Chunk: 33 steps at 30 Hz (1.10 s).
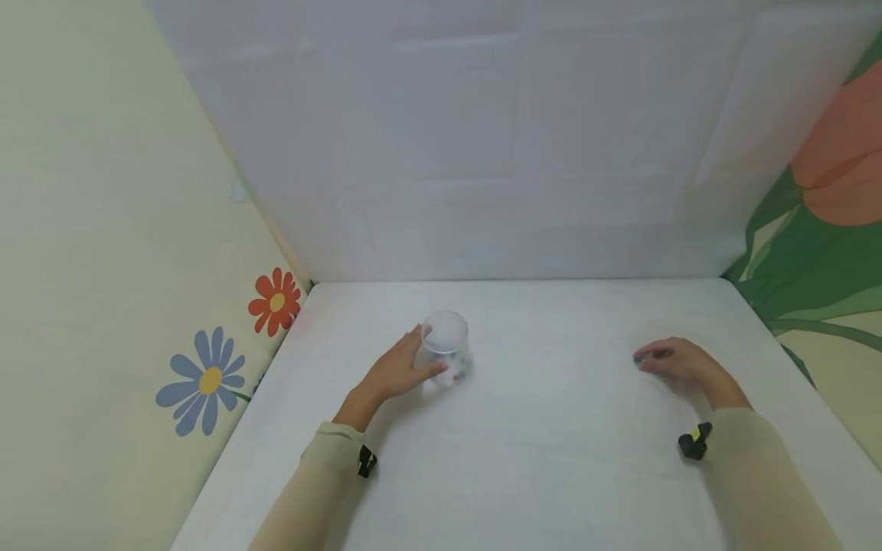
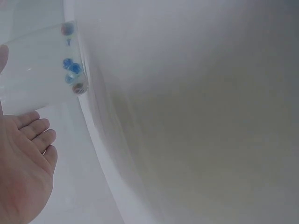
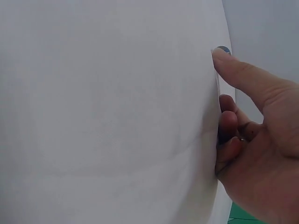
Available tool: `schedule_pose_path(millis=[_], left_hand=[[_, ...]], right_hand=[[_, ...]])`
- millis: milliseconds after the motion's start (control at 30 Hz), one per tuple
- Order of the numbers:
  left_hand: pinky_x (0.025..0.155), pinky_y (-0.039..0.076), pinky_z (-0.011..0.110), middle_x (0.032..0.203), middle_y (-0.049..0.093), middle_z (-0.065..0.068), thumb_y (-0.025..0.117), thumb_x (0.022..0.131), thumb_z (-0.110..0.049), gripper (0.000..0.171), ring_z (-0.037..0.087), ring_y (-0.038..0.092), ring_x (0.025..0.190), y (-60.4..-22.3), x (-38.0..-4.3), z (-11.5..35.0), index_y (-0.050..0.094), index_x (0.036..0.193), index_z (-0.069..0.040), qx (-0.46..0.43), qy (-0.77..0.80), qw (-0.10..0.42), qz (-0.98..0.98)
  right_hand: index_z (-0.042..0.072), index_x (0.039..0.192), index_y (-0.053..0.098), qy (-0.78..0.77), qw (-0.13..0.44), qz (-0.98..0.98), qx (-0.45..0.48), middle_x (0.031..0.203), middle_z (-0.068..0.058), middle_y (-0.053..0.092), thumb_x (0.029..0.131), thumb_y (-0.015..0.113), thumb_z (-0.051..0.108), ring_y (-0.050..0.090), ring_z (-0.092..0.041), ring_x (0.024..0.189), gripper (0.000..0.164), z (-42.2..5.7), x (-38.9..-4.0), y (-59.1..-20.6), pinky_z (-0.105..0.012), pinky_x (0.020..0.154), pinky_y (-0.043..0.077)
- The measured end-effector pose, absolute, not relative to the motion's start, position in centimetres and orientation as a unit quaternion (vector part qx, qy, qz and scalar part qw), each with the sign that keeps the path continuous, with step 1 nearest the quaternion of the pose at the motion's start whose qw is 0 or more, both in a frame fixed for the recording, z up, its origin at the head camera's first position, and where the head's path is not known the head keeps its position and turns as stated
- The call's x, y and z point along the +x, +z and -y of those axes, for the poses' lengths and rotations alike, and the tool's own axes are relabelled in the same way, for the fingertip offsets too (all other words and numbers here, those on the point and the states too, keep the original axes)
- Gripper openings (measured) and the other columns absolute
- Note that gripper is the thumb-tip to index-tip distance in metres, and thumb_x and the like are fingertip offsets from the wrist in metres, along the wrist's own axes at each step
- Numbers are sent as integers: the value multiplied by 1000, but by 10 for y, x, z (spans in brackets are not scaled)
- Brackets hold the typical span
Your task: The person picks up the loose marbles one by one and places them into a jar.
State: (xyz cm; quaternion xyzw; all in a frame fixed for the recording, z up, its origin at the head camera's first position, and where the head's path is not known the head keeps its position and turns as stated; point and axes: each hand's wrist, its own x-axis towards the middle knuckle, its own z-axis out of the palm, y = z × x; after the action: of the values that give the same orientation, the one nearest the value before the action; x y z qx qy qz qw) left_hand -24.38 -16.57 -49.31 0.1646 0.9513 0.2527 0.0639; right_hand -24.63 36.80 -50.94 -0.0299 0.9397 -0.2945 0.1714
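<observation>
A clear cup [image 1: 444, 337] stands upright on the white table, left of its middle. Several marbles [image 2: 74, 68], blue and brownish, lie at its bottom. My left hand [image 1: 396, 371] holds the cup from its left side, thumb across the near side and fingers along the far left. In the left wrist view the other fingers [image 2: 39, 128] lie loosely bent beside the cup's wall. Well to the right, my right hand [image 1: 678, 361] pinches a bluish marble [image 1: 641, 358] at its fingertips, low over the table. The thumb partly hides that marble [image 3: 224, 49] in the right wrist view.
The white-covered table [image 1: 551, 459] meets a pale back wall [image 1: 517, 153]. A flowered panel [image 1: 103, 268] borders the left side. On the right stands a panel with a large tulip [image 1: 841, 161]. A small black wrist camera [image 1: 694, 442] sits at the right cuff.
</observation>
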Motion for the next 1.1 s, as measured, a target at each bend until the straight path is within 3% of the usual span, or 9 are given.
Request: schedule_pose_path(millis=[333,533,733,867,1100], left_hand=[[122,22,55,167,19,16,54,90,-75,101,37,20,153,-495,-245,166,25,162,-10,163,248,62,-953],[123,20,55,168,16,14,53,89,-77,105,36,16,155,-494,-245,166,21,162,-10,158,248,74,-953],[123,20,55,168,16,14,51,88,-79,107,36,16,155,-491,-243,165,20,163,-10,155,248,78,-953],[123,20,54,168,16,15,53,89,-77,105,36,17,154,-490,-242,165,20,162,-10,156,247,77,-953],[123,21,55,167,18,16,54,90,-74,103,37,18,154,-490,-243,165,21,162,-8,158,246,74,-953]], right_hand=[[-1,129,64,-325,157,-932,-22,129,-29,59,98,67,29,53,-46,118,43,-363,-239,-506,-62,96,46],[1,131,63,-349,147,-925,-29,125,-24,62,99,66,33,58,-39,112,45,-353,-235,-503,-48,86,54],[4,132,63,-384,141,-912,-34,121,-17,64,98,67,38,60,-30,107,48,-338,-231,-495,-35,80,54],[5,133,63,-392,131,-910,-38,122,-16,64,97,67,40,60,-28,105,50,-326,-229,-489,-34,80,53],[6,136,61,-410,126,-903,-25,131,-20,61,98,67,39,57,-34,114,51,-305,-228,-476,-45,88,53]])
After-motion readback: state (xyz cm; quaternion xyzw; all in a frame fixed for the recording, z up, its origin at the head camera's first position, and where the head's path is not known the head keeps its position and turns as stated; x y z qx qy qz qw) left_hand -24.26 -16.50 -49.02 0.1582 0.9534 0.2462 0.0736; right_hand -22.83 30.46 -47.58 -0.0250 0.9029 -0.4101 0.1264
